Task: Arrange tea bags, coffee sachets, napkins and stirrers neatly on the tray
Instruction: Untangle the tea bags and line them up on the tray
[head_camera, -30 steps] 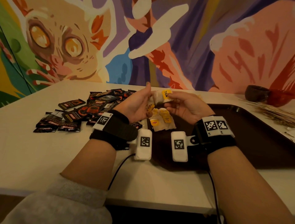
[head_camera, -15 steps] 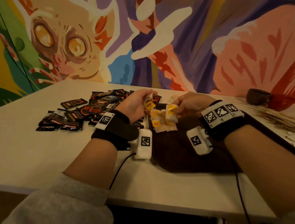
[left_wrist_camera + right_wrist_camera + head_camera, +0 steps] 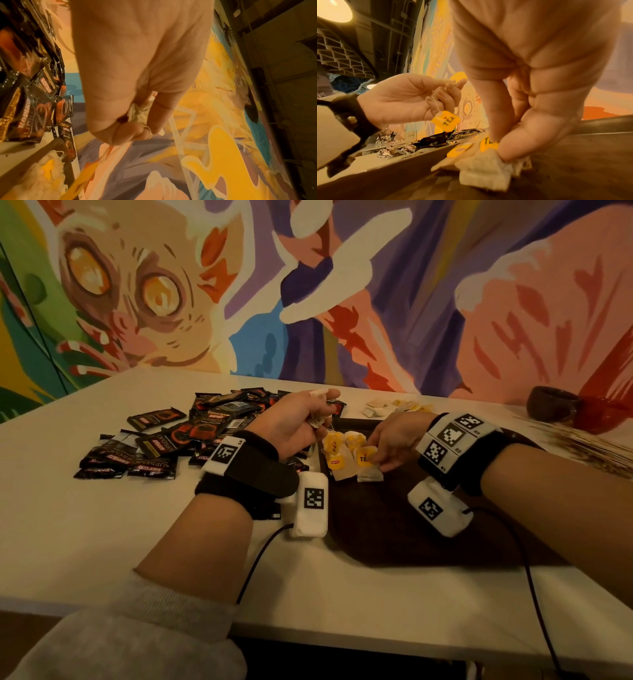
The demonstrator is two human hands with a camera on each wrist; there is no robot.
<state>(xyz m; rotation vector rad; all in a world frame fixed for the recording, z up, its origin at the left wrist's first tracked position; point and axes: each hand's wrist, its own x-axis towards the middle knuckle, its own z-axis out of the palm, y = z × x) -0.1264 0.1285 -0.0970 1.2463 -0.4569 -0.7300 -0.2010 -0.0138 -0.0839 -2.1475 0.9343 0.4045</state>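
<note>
Head view: right hand [image 3: 394,440] has lowered its tea bag [image 3: 368,470] onto the tray [image 3: 394,525].

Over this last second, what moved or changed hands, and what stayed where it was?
The hands parted. The right hand carried one tea bag down to the tea bags on the tray and pinches it against the tray. The left hand kept the other tea bag, its yellow tag dangling. The coffee sachets and stirrers stayed put.
</note>
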